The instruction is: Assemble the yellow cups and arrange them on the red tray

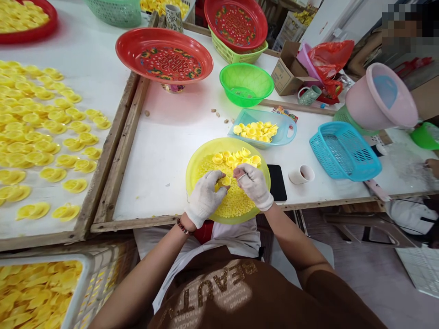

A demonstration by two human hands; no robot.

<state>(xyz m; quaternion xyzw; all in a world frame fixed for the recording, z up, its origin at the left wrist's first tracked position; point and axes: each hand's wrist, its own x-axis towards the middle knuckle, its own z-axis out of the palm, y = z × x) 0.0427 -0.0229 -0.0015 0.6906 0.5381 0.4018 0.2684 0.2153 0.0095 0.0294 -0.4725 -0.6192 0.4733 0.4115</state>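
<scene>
While held low over a yellow-green plastic basin [202, 153] of loose yellow pieces, a small yellow plastic cap [225, 181] sits pinched in the nearly closed, white-gloved fingers of the left hand [205, 198], the gloved right hand [252, 185] curled just beside it, its hold on the cap undeterminable

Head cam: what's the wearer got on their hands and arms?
The left hand and the right hand both wear white knit work gloves with plain cuffs. The forearms are bare. A dark red beaded bracelet circles the left wrist, and a brown short sleeve shows on the right upper arm.
</scene>
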